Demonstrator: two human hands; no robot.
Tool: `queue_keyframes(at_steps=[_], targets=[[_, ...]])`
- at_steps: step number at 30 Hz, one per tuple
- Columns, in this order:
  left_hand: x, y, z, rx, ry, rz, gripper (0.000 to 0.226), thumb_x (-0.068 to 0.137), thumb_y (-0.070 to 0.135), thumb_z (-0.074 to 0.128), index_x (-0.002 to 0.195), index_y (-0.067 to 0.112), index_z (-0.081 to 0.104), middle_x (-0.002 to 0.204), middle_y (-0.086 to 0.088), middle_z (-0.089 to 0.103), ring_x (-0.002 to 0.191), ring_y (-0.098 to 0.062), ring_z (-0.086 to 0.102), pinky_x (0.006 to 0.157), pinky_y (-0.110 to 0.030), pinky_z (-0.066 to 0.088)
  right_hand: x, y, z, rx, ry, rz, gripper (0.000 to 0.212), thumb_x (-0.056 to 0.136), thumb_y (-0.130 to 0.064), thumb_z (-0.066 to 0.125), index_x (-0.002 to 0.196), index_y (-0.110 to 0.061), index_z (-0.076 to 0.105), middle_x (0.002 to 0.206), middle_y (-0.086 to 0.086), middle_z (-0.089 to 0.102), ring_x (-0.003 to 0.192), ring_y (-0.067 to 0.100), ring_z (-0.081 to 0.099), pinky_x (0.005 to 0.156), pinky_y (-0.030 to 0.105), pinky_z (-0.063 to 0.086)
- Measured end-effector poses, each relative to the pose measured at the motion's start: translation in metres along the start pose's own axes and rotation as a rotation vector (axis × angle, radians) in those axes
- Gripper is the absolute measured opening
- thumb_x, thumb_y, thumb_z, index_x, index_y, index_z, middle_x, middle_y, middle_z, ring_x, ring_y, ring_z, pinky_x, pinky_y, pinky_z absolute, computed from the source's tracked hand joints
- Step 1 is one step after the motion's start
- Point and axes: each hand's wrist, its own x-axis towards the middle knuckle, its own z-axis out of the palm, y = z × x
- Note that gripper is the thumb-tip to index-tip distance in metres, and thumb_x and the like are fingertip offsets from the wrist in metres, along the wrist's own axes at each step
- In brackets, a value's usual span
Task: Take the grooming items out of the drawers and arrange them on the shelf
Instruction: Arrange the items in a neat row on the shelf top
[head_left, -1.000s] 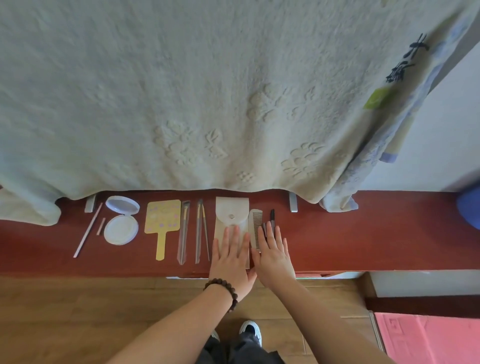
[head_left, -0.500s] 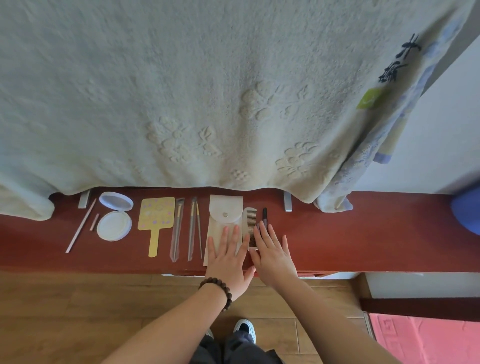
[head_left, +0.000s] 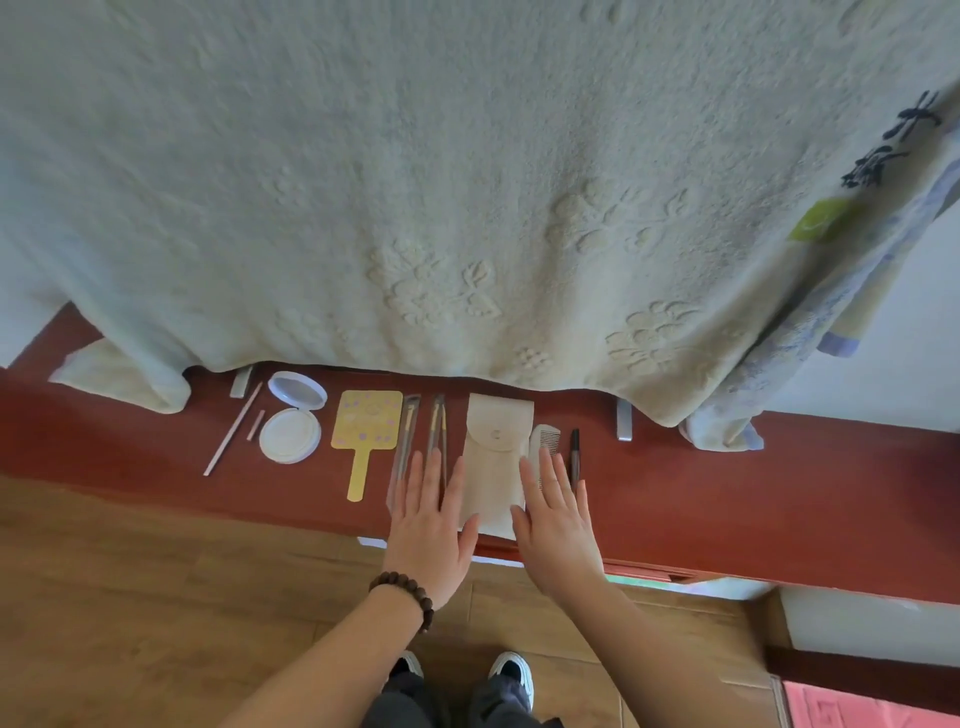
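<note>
Grooming items lie in a row on the red shelf (head_left: 727, 499): a thin stick (head_left: 231, 430), an open white compact (head_left: 291, 423), a yellow hand mirror (head_left: 364, 431), two clear sleeves with tools (head_left: 422, 431), a cream snap pouch (head_left: 496, 457), a white comb (head_left: 544, 444) and a black pen (head_left: 574, 454). My left hand (head_left: 431, 525) lies flat, fingers apart, over the lower ends of the sleeves, left of the pouch. My right hand (head_left: 556, 519) lies flat, fingers apart, over the comb, right of the pouch. Neither holds anything.
A pale embossed blanket (head_left: 467, 182) hangs over the back of the shelf. A patterned cloth (head_left: 852, 270) hangs at the right. Two metal brackets (head_left: 625, 422) stand on the shelf. A slightly open drawer edge (head_left: 675, 577) shows below the shelf. Wooden floor and my shoes are below.
My left hand has slid left off the pouch onto the sleeves, and my hands have spread apart to either side of the pouch. The camera view has shifted.
</note>
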Motion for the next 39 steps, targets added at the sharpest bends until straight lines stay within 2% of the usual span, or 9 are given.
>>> queue_keyframes(at_steps=[5,9,11,15,20,24,31,35,39], targets=[[-0.009,-0.038,0.003,0.029,-0.064,-0.027,0.070,0.092,0.058,0.014,0.146,0.015,0.025,0.151,-0.016,0.033,0.139,-0.034,0.032,0.108,-0.049,0.031,0.008,-0.039,0.016,-0.088,-0.040,-0.048,0.058,0.102,-0.043,0.014,0.149,-0.027,-0.016,0.153,0.001,-0.032,0.136,0.020,-0.036,0.114,0.039,-0.017],[-0.011,-0.052,0.011,0.049,-0.162,0.058,0.074,0.087,0.063,0.003,0.143,0.022,-0.020,0.158,-0.007,-0.015,0.146,-0.024,-0.012,0.118,-0.041,-0.003,0.015,-0.050,0.024,-0.144,-0.096,0.029,0.063,0.101,-0.048,0.015,0.148,-0.025,-0.018,0.154,0.006,-0.031,0.141,0.024,-0.029,0.114,0.042,-0.015],[-0.009,-0.053,0.010,0.056,-0.187,0.066,0.075,0.091,0.063,0.009,0.145,0.020,-0.022,0.157,-0.006,-0.021,0.146,-0.023,-0.017,0.120,-0.040,-0.004,0.016,-0.050,0.026,-0.162,-0.105,0.025,0.065,0.100,-0.048,0.017,0.147,-0.024,-0.020,0.155,0.007,-0.030,0.142,0.025,-0.027,0.115,0.041,-0.014],[-0.008,-0.050,0.008,0.057,-0.200,0.060,0.078,0.094,0.062,0.014,0.148,0.016,-0.016,0.158,-0.008,-0.020,0.146,-0.025,-0.017,0.120,-0.042,-0.003,0.022,-0.047,0.024,-0.179,-0.119,-0.005,0.067,0.100,-0.048,0.020,0.140,-0.022,-0.027,0.154,0.005,-0.030,0.141,0.023,-0.029,0.116,0.041,-0.013],[-0.005,-0.047,0.006,0.086,-0.158,0.108,0.081,0.084,0.066,0.000,0.148,0.019,-0.016,0.156,-0.007,-0.025,0.144,-0.027,-0.023,0.119,-0.050,-0.004,0.033,-0.041,0.019,-0.227,-0.150,-0.066,0.066,0.100,-0.049,0.019,0.142,-0.028,-0.027,0.153,0.002,-0.033,0.140,0.020,-0.031,0.117,0.040,-0.014],[0.002,-0.044,0.004,0.083,-0.198,0.178,0.075,0.092,0.064,0.017,0.150,0.024,-0.011,0.156,-0.001,-0.024,0.144,-0.024,-0.021,0.119,-0.050,-0.002,0.032,-0.040,0.018,-0.213,-0.148,-0.057,0.065,0.100,-0.050,0.019,0.143,-0.030,-0.025,0.152,0.000,-0.033,0.139,0.018,-0.031,0.118,0.040,-0.012],[0.005,-0.047,0.004,0.066,-0.164,0.174,0.077,0.093,0.063,0.020,0.151,0.017,-0.004,0.160,-0.002,-0.013,0.147,-0.021,-0.012,0.120,-0.045,0.000,0.026,-0.045,0.022,-0.162,-0.139,-0.019,0.065,0.101,-0.047,0.021,0.141,-0.028,-0.026,0.152,0.000,-0.033,0.142,0.021,-0.028,0.117,0.039,-0.013],[0.004,-0.048,0.004,0.068,-0.152,0.196,0.076,0.093,0.062,0.021,0.150,0.022,-0.009,0.159,-0.001,-0.017,0.146,-0.023,-0.017,0.120,-0.048,-0.001,0.024,-0.049,0.026,-0.149,-0.135,0.015,0.064,0.101,-0.046,0.019,0.141,-0.027,-0.027,0.154,0.003,-0.031,0.142,0.022,-0.028,0.118,0.040,-0.012],[0.007,-0.044,0.004,0.098,-0.168,0.209,0.074,0.093,0.062,0.020,0.151,0.022,-0.004,0.160,0.000,-0.010,0.146,-0.024,-0.017,0.118,-0.051,-0.001,0.025,-0.052,0.027,-0.140,-0.132,0.035,0.064,0.101,-0.045,0.019,0.139,-0.025,-0.029,0.155,0.004,-0.030,0.143,0.023,-0.027,0.118,0.041,-0.011]])
